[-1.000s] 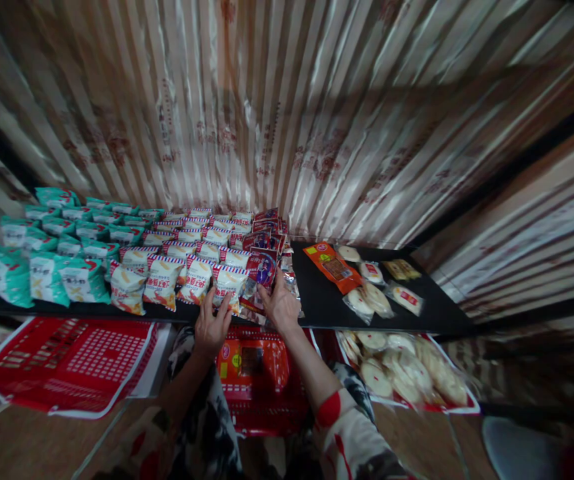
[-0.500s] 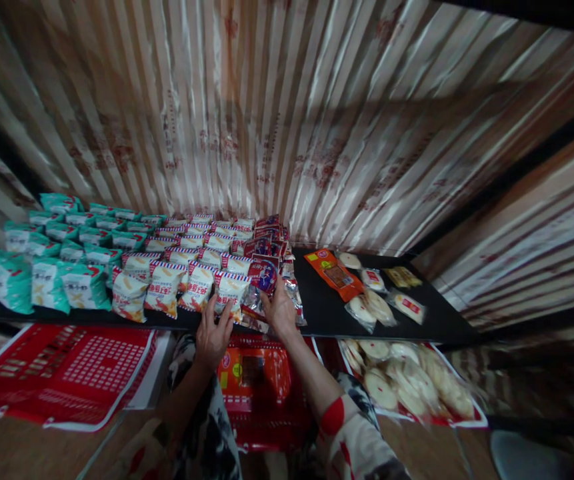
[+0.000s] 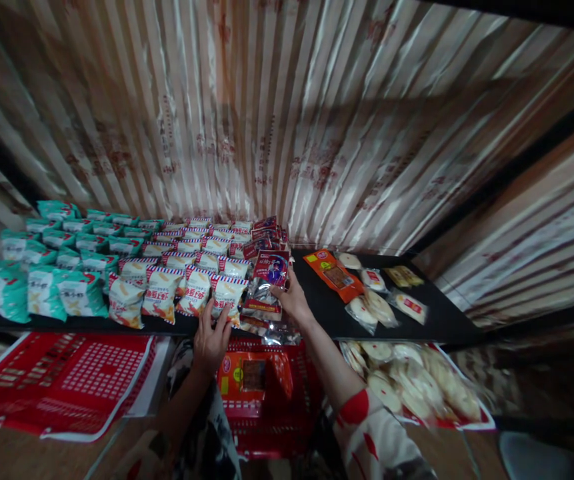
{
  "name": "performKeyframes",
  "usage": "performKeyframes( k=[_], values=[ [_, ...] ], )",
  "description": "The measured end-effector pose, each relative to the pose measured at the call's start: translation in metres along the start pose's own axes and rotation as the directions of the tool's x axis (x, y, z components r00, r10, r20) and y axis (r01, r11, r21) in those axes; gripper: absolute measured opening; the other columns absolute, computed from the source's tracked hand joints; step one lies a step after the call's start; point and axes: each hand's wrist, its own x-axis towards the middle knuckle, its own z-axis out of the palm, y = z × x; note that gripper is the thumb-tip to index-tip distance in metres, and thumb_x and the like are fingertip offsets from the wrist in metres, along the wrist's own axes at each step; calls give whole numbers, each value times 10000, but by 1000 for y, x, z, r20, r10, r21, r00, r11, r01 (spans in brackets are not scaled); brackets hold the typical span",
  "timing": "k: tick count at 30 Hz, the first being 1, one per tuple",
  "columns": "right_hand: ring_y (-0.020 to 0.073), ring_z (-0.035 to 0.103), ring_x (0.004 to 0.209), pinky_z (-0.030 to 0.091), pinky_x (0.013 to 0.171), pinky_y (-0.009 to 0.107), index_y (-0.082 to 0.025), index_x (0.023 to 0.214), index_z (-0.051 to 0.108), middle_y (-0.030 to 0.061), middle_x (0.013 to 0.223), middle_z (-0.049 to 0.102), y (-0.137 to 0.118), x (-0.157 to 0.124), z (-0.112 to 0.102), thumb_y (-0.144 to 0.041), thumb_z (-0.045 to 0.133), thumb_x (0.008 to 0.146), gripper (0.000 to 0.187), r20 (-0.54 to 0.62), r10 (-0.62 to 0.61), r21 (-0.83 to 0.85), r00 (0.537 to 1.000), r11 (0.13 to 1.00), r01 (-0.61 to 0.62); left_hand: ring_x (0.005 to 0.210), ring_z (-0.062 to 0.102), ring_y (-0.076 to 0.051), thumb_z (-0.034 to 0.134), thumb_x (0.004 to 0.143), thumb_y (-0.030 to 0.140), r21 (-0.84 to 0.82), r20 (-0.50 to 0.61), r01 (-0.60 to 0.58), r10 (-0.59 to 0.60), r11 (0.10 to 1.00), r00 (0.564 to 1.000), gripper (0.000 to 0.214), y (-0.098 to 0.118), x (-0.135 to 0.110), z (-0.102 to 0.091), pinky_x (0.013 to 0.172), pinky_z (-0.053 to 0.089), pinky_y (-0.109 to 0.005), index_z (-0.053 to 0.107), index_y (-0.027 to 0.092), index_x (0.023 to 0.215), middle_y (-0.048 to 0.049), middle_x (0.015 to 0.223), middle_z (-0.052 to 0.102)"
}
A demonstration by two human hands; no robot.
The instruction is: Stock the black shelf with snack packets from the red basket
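On the black shelf, my right hand grips the right edge of a dark red and purple snack packet, its thumb across the front. That packet leans at the front of a column of similar packets. A silvery packet pokes out past the shelf's front edge below it. My left hand has its fingers apart, with the tips against the lower front of a white and red snack bag. Rows of the same white bags stand to the left.
Teal snack bags fill the shelf's left end. An orange packet and several clear-wrapped round pieces lie at right. Below are a red basket holding orange packets, a basket of wrapped discs and a red basket at left.
My right hand has shifted slightly right and up, and the dark red packet now shows more of its front. A silvery packet now hangs over the edge. My left hand stays at the white bag.
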Motion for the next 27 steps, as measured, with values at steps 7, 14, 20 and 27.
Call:
performKeyframes(
  k=[7, 14, 20, 27],
  values=[
    [189, 642, 875, 500, 773, 339, -188, 1320, 371, 51, 1033, 675, 21, 8, -30, -238, 589, 715, 644, 92, 72, -2, 993, 997, -72, 1218, 454, -308, 550, 839, 252, 42, 24, -13, 12, 999, 1000, 419, 1, 0, 1, 915, 476, -376, 548, 213, 1256, -155, 1422, 341],
    [241, 623, 977, 460, 809, 344, -195, 1419, 215, 98, 1131, 638, 13, -9, -21, -359, 529, 804, 710, -41, 59, -462, 997, 884, -71, 1235, 436, -313, 557, 833, 257, 65, 30, -25, 23, 998, 999, 426, 3, 3, 1, 944, 460, -391, 548, 239, 1258, -145, 1428, 327],
    [255, 587, 1025, 453, 789, 342, -210, 1441, 153, 115, 1248, 544, -2, -18, -13, -419, 475, 825, 726, -77, -13, -657, 997, 753, -41, 1222, 454, -314, 564, 831, 263, 72, 40, -68, 65, 995, 997, 455, 3, 3, 1, 944, 460, -396, 525, 212, 1281, -154, 1434, 339],
    [297, 458, 1133, 374, 928, 392, -115, 1411, 257, 171, 1241, 511, 7, -21, -3, -423, 509, 797, 732, -89, -170, -768, 981, 639, 41, 1244, 437, -305, 556, 840, 284, 95, 18, -84, 83, 992, 996, 461, 4, 4, 1, 945, 459, -394, 505, 246, 1296, -124, 1444, 347]
  ],
)
